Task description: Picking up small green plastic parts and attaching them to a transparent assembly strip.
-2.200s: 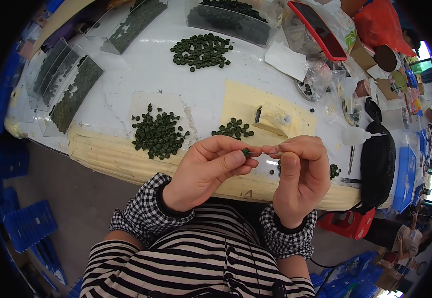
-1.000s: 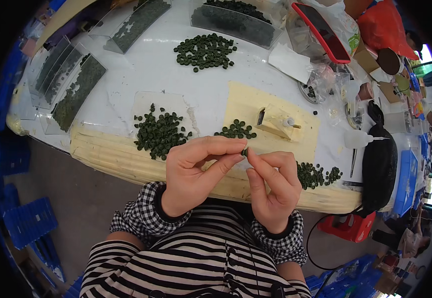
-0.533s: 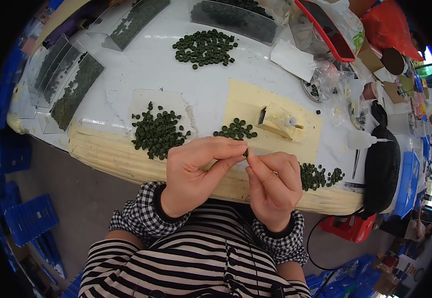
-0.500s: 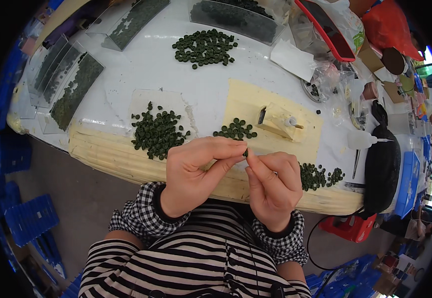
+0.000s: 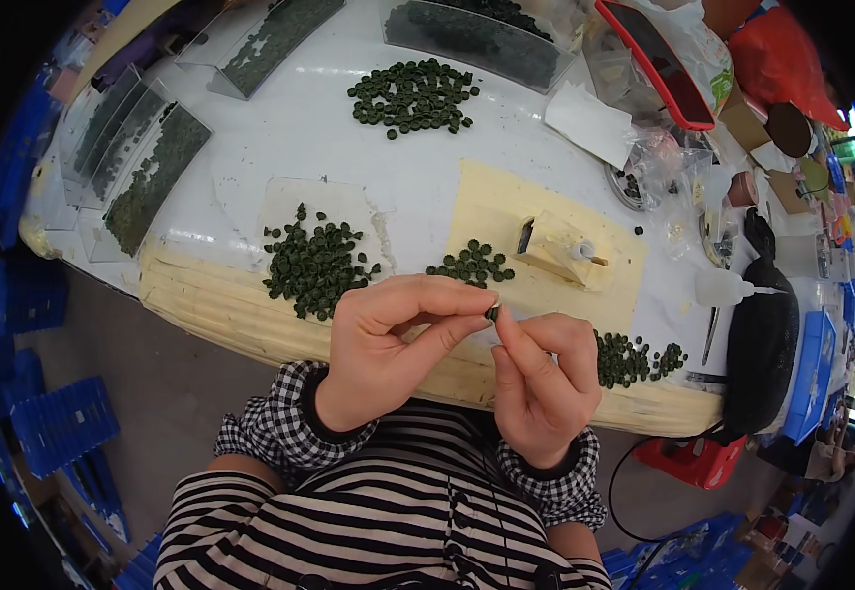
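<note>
Between the fingertips of both hands is a small, round, dark green piece (image 5: 492, 313). My left hand (image 5: 378, 339) pinches it between thumb and forefinger. My right hand (image 5: 553, 379) has its fingers curled and its forefinger tip pressed against the same piece; part of its grip is hidden. Just beyond the hands lies a small cluster of like green pieces (image 5: 473, 264). A larger pile of them (image 5: 314, 265) sits left of my left hand. Another group (image 5: 626, 360) lies right of my right hand.
Beyond the hands a yellow block with a peg (image 5: 557, 250) stands on a yellow sheet (image 5: 482, 202). More green pieces (image 5: 413, 98) lie farther back. Clear trays (image 5: 157, 177) of pieces line the left and back. A red-cased phone (image 5: 659, 64), white bottle (image 5: 721, 289) and black bag (image 5: 760, 334) are right.
Both hands still hold the green piece, with its position slightly shifted at the fingertips. The whole table view has slid a little to the right.
</note>
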